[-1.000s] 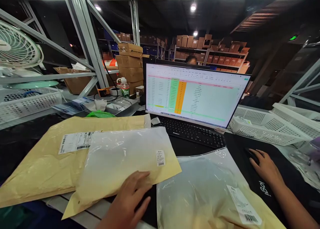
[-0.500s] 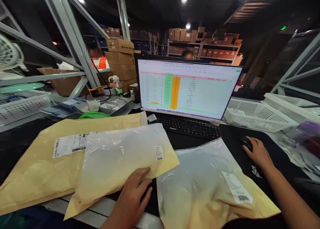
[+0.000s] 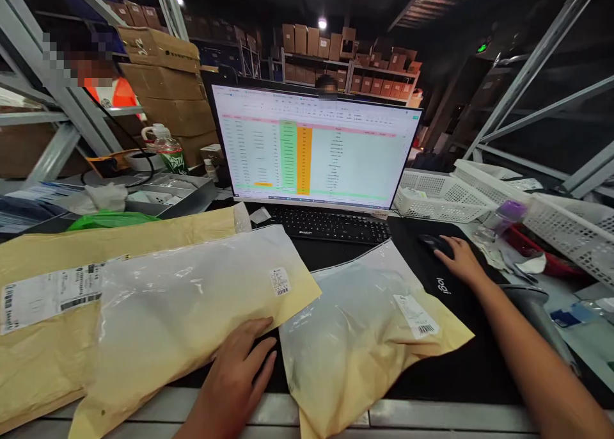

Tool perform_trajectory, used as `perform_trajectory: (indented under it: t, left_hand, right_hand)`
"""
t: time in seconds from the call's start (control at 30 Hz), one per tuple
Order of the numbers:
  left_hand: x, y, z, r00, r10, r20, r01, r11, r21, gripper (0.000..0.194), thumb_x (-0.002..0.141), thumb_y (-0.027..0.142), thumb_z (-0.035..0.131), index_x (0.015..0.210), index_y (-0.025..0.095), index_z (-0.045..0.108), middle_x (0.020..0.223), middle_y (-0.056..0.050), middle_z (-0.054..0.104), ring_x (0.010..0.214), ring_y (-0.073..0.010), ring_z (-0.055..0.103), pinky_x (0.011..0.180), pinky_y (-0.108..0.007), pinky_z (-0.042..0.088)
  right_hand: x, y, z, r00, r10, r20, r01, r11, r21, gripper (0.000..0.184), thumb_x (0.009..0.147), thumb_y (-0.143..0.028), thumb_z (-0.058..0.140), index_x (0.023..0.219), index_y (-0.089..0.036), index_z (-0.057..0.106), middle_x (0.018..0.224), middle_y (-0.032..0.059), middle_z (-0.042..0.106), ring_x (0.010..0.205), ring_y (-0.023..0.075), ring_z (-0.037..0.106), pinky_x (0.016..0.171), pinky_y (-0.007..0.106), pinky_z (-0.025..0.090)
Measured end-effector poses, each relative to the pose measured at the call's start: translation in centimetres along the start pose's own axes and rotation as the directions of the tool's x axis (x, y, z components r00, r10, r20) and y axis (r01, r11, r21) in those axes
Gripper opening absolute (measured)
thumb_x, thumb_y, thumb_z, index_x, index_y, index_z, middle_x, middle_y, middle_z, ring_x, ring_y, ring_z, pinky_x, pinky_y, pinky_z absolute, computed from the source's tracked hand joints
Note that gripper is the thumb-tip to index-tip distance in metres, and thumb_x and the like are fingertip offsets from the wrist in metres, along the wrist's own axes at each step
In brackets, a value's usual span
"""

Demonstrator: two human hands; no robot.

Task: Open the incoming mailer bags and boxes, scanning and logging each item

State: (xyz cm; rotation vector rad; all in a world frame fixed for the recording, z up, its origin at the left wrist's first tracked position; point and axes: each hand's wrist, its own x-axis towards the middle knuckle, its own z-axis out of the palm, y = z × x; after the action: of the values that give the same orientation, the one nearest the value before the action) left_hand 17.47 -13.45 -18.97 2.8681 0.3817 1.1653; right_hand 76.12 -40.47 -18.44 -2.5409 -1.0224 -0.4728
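My left hand [image 3: 244, 362] rests at the near edge of a plastic-fronted mailer bag [image 3: 196, 285] with a small barcode label, its fingers stretched out and nothing gripped. My right hand [image 3: 459, 260] lies over a black computer mouse [image 3: 434, 242] on the dark desk mat [image 3: 472, 343]. Between the two hands sits another plump mailer bag [image 3: 350, 317] with a white barcode label [image 3: 416, 316]. A larger yellow mailer [image 3: 43, 368] with a shipping label lies partly beneath the first bag on the left.
A monitor [image 3: 355, 144] showing a spreadsheet stands behind a black keyboard [image 3: 330, 225]. White plastic baskets [image 3: 444, 196] stand on the right, near a dark handheld scanner [image 3: 532, 304]. On the left are a bottle [image 3: 170, 151] and stacked cartons [image 3: 167, 87]. A person in an orange vest [image 3: 112, 95] is behind the frame.
The view has swung to the right, so the desk items appear further left. My left hand stays by the bag's edge and my right hand stays on the mouse.
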Motion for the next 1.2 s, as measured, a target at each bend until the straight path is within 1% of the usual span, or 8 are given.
perform_trajectory:
  t: [0.17,0.33,0.43,0.83,0.97,1.07,1.13,1.2]
  left_hand:
    - [-0.8,0.0,-0.6,0.997,0.003,-0.081,0.0,0.999,0.039,0.019,0.096,0.014,0.056,0.108,0.02,0.07,0.124,-0.01,0.069,0.115,-0.0235,0.065,0.099,-0.039,0.057]
    - [-1.0,0.5,-1.1,0.989,-0.065,-0.133,0.075,0.995,0.07,0.019,0.096,0.01,0.057,0.108,0.019,0.068,0.119,-0.01,0.069,0.114,-0.0213,0.064,0.1,-0.036,0.053]
    - [-0.8,0.5,-1.0,0.989,-0.076,-0.124,0.084,0.995,0.056,0.018,0.097,0.012,0.056,0.108,0.02,0.069,0.117,-0.009,0.069,0.113,-0.0199,0.063,0.099,-0.033,0.053]
    - [-0.5,0.2,-0.9,0.984,-0.089,-0.151,0.089,0.996,-0.003,0.016,0.096,0.014,0.057,0.102,0.021,0.07,0.109,-0.006,0.072,0.104,-0.0183,0.068,0.094,-0.03,0.056]
    - [-0.3,0.0,-0.9,0.987,-0.067,-0.146,0.072,0.997,0.029,0.016,0.095,0.016,0.058,0.105,0.021,0.071,0.113,-0.008,0.072,0.105,-0.0202,0.068,0.094,-0.032,0.057]
    - [0.2,0.3,-1.3,0.997,-0.008,-0.075,0.009,1.0,0.014,0.02,0.095,0.014,0.057,0.11,0.02,0.07,0.117,-0.008,0.071,0.11,-0.0211,0.067,0.098,-0.034,0.056]
    - [0.5,0.9,-1.5,1.0,0.027,0.016,-0.027,0.999,-0.027,0.025,0.094,0.015,0.056,0.116,0.021,0.068,0.122,-0.009,0.07,0.113,-0.0228,0.066,0.1,-0.037,0.056]
    - [0.6,1.7,-1.5,0.993,0.042,0.113,-0.034,0.997,-0.072,0.031,0.094,0.019,0.058,0.124,0.021,0.066,0.131,-0.012,0.066,0.119,-0.0263,0.064,0.1,-0.041,0.057]
  right_hand:
    - [1.8,-0.8,3.1,0.999,-0.042,0.01,0.041,0.999,0.008,0.056,0.09,-0.048,0.051,0.136,-0.019,0.06,0.137,0.0165,0.055,0.126,0.0308,0.058,0.105,0.043,0.052]
    - [2.1,0.2,4.9,0.995,-0.097,-0.014,0.097,0.995,0.006,0.058,0.093,-0.055,0.042,0.136,-0.022,0.062,0.142,0.0167,0.052,0.128,0.0348,0.056,0.106,0.052,0.051]
    - [2.1,1.0,5.8,0.992,-0.123,-0.025,0.122,0.992,-0.024,0.057,0.094,-0.056,0.041,0.136,-0.025,0.062,0.142,0.0145,0.053,0.126,0.0336,0.058,0.104,0.052,0.053]
    - [1.8,0.2,5.3,0.994,-0.11,-0.006,0.11,0.993,-0.041,0.057,0.094,-0.054,0.04,0.136,-0.022,0.062,0.141,0.0154,0.052,0.123,0.0335,0.06,0.104,0.05,0.053]
    - [1.6,-1.5,3.3,0.997,-0.068,-0.029,0.068,0.998,-0.013,0.068,0.091,-0.059,0.046,0.145,-0.018,0.051,0.143,0.0191,0.048,0.129,0.0356,0.054,0.107,0.052,0.05]
    - [0.3,-2.4,-0.2,0.994,-0.04,-0.105,0.032,0.997,-0.076,0.069,0.093,-0.057,0.043,0.144,-0.012,0.051,0.143,0.0239,0.048,0.133,0.04,0.049,0.111,0.057,0.044]
    - [-1.6,-1.9,-3.1,0.983,0.058,-0.174,-0.085,0.985,-0.15,0.068,0.093,-0.056,0.043,0.143,-0.01,0.052,0.144,0.0274,0.047,0.136,0.0455,0.044,0.112,0.063,0.038]
    - [-4.4,-0.5,-6.1,0.939,0.216,-0.268,-0.261,0.955,-0.142,0.072,0.093,-0.056,0.046,0.147,-0.008,0.047,0.147,0.0307,0.044,0.137,0.05,0.039,0.11,0.07,0.034]
